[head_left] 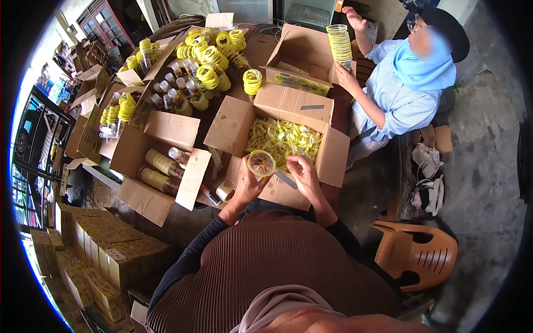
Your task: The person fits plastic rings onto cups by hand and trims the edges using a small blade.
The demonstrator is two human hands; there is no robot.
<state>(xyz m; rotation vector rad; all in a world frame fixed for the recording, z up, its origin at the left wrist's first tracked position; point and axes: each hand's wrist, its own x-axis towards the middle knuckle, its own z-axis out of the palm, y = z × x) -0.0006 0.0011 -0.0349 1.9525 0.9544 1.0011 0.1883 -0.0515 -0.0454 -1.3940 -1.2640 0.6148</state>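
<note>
My left hand [248,186] is wrapped round a clear cup with a yellow rim [261,163], held upright with its opening facing up; something small lies inside. Just to the right, my right hand [303,174] is over the front edge of an open cardboard box [294,105], its fingers curled close together; whether they hold anything is too small to tell. Many yellow-green packets [286,137] fill that box. A dark flat strip [285,180] lies on the front flap between my hands.
A co-worker [394,83] at the right holds a tall stack of yellow-rimmed cups [339,45]. Yellow cup stacks [208,55] and bottles stand at the back left. Another open box [158,130] holds cup stacks. An orange chair [416,255] stands at the lower right.
</note>
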